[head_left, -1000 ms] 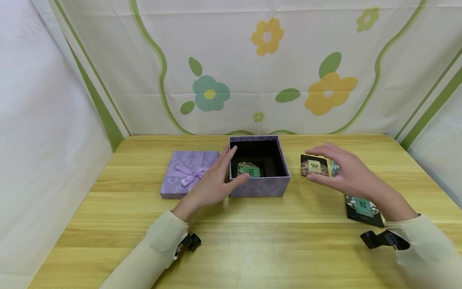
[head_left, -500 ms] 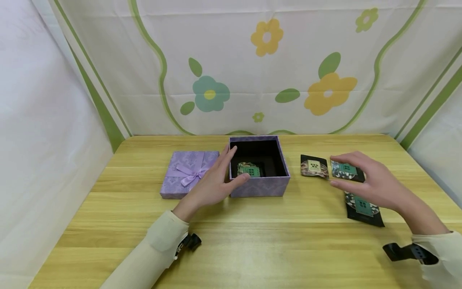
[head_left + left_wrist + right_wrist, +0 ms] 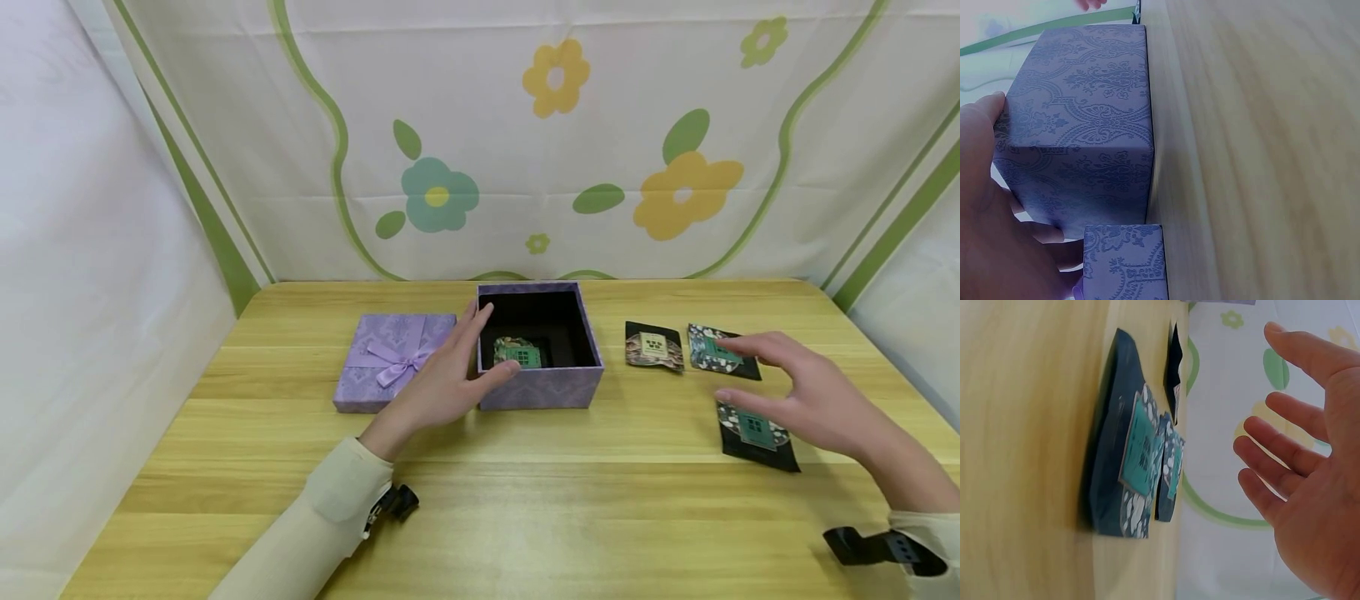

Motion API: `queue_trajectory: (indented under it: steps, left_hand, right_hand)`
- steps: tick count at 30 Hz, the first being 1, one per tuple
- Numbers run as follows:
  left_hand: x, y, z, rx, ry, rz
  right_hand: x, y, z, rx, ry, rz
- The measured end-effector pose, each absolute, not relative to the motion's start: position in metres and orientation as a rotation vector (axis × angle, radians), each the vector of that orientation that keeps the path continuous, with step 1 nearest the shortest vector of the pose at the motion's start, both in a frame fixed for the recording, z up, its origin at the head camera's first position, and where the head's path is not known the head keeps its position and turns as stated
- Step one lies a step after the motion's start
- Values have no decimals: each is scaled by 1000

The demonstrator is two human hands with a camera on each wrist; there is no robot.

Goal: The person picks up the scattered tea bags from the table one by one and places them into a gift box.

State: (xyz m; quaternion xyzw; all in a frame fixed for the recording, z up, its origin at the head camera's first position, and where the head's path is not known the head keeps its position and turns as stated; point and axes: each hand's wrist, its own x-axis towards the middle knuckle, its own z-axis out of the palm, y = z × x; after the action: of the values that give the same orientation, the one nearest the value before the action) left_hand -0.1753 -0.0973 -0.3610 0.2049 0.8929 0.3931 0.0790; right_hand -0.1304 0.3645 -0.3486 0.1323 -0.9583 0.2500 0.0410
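Observation:
An open purple patterned gift box [image 3: 536, 389] stands on the table with a green-labelled packet [image 3: 517, 353] inside on its black lining. My left hand [image 3: 442, 379] lies at the box's near left corner, fingers extended along the left wall and thumb at the front rim. In the right wrist view, my right hand [image 3: 1300, 437] hovers with fingers spread and holds nothing. Below it in the head view lie a black packet with a green label [image 3: 756, 432] and, farther back, a similar packet [image 3: 723, 352], partly covered by the hand. A cream-labelled packet [image 3: 653, 347] lies left of these.
The purple lid [image 3: 375, 354] with its lilac bow [image 3: 401, 364] lies left of the box, close under my left hand. A white flowered cloth [image 3: 300, 167] hangs along the table's back edge. Bare wood tabletop [image 3: 570, 508] extends in front.
My right hand has moved right and toward me, from over the cream-labelled packet to above the green-labelled packets, uncovering the rear one. The left hand and box have stayed put.

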Motion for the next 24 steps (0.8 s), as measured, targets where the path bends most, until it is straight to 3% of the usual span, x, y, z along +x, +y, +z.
queue_trajectory:
  steps: [24]
  left_hand:
    - [-175,-98,-361,613,2668,1183]
  right_hand:
    - [-129,385,-364,361,-3025,738]
